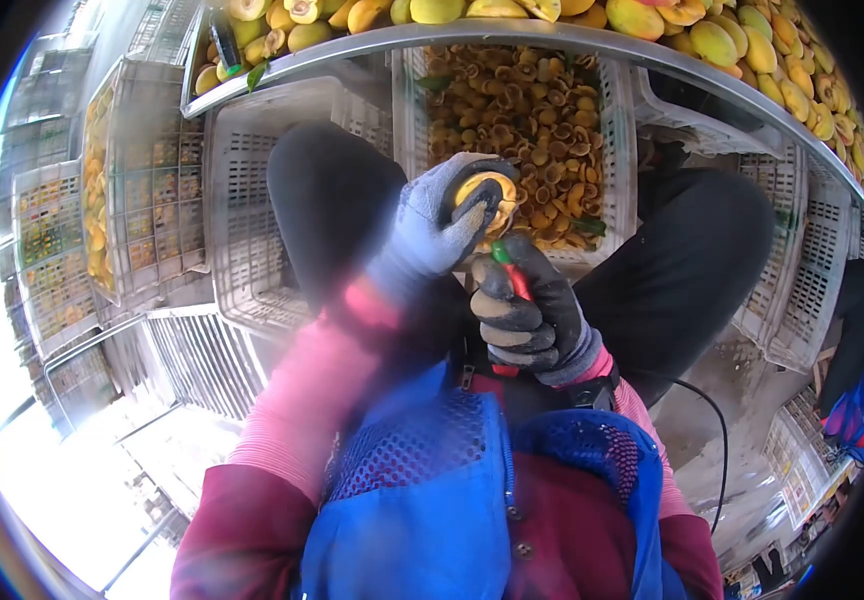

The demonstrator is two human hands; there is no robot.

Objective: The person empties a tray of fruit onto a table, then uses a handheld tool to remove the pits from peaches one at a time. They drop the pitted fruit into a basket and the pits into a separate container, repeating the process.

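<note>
My left hand (442, 215), in a grey-blue glove with dark fingers, is closed around a cut yellow fruit half (501, 187) that looks like a peach. The thumb presses into its hollow. Just below and to the right, my right hand (532, 315), gloved in dark grey, grips a tool with a red and green handle (514, 270). Its working end is too hard to make out, so I cannot tell its kind. Both hands are close together over my lap, in front of a crate (617, 150) holding many cup-shaped, brownish-yellow fruit pieces (512, 110).
A metal-edged tray (392, 38) of yellow fruit (642, 18) curves across the top. An upturned green-capped item (224, 45) lies at its left end. Plastic crates (242, 190) stand left, more crates (802, 270) right. A black cable (717, 420) hangs at the right.
</note>
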